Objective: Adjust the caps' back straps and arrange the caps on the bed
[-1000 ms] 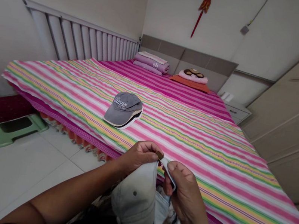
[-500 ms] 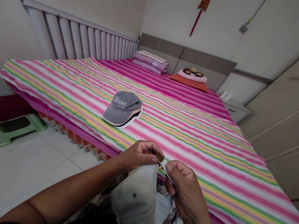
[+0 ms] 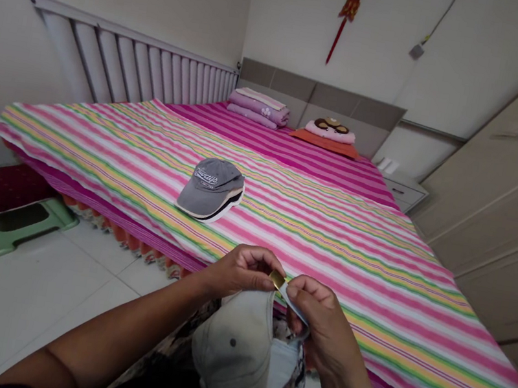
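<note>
The left hand (image 3: 244,272) has thumb and fingers pressed together, pinching the cap's gold-coloured buckle (image 3: 277,280); the right hand (image 3: 322,319), at about four o'clock from it, pinches the narrow pale strap (image 3: 294,301) that runs from the buckle, thumb on top and fingers curled beneath. Whether the strap is threaded through the buckle is too small to tell. The pale cap (image 3: 234,351) itself hangs at about seven o'clock from the buckle, its rounded crown, with a small dark eyelet, lying close to the person's body. At between ten and eleven o'clock, apart from the hands, a stack of caps (image 3: 213,190) rests on the striped bed cover (image 3: 359,246), a grey cap with white lettering uppermost and beige, black and white brim edges layered under it. Further off, near eleven o'clock, folded purple bedding (image 3: 258,110) lies at the head of the bed, and just past twelve a folded pink item (image 3: 330,134) sits on an orange one (image 3: 321,143), both before the grey headboard (image 3: 323,99). A white bedside cabinet (image 3: 404,192) stands between one and two o'clock; a green stool (image 3: 12,230) is on the tiled floor (image 3: 88,305) near nine.
</note>
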Available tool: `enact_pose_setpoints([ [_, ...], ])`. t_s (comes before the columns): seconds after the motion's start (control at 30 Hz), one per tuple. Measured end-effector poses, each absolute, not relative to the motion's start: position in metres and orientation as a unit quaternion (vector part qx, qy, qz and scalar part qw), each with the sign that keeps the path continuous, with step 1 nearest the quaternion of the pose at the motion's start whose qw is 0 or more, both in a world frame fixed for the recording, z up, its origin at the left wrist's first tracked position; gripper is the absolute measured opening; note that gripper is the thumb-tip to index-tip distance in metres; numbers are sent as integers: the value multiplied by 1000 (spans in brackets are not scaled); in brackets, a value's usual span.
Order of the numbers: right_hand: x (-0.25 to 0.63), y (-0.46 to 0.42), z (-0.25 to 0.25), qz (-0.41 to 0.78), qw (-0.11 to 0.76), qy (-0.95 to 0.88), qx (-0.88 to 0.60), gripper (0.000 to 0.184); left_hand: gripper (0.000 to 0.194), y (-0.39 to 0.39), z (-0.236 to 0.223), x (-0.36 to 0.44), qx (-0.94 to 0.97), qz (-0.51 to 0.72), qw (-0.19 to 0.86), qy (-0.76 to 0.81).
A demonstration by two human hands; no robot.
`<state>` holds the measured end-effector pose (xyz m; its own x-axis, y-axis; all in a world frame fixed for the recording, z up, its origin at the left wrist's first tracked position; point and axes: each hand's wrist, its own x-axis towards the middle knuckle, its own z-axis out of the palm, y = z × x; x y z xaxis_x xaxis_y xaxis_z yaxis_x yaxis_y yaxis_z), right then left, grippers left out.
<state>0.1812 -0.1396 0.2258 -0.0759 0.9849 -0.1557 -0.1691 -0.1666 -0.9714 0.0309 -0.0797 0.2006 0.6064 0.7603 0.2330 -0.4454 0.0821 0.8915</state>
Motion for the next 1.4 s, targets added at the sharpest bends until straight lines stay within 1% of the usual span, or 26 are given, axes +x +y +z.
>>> enact_pose_setpoints([
  [0.23, 181, -140, 228, 620, 490, -409, -456, 22, 26, -81, 202, 30, 535, 412, 722, 150],
  [0.37, 181, -140, 227, 613, 482, -423, -461, 23, 27, -82, 203, 31, 520, 420, 727, 159],
  [0.63, 180, -141, 226, 600, 497, -425, -462, 22, 27, -82, 202, 32, 532, 414, 723, 153],
  [0.83, 179, -142, 224, 614, 505, -405, -451, 22, 26, -84, 200, 33, 539, 417, 717, 147],
  [1.07, 179, -143, 220, 529, 504, -480, -485, 23, 23, -88, 199, 33, 526, 429, 721, 140],
  [1.27, 176, -144, 219, 511, 507, -484, -497, 22, 27, -87, 197, 33, 508, 442, 723, 155],
  [1.33, 176, -147, 220, 474, 518, -506, -501, 21, 27, -86, 197, 33, 494, 453, 725, 161],
  [1.4, 176, -150, 221, 406, 519, -547, -517, 26, 26, -86, 197, 32, 478, 460, 730, 166],
])
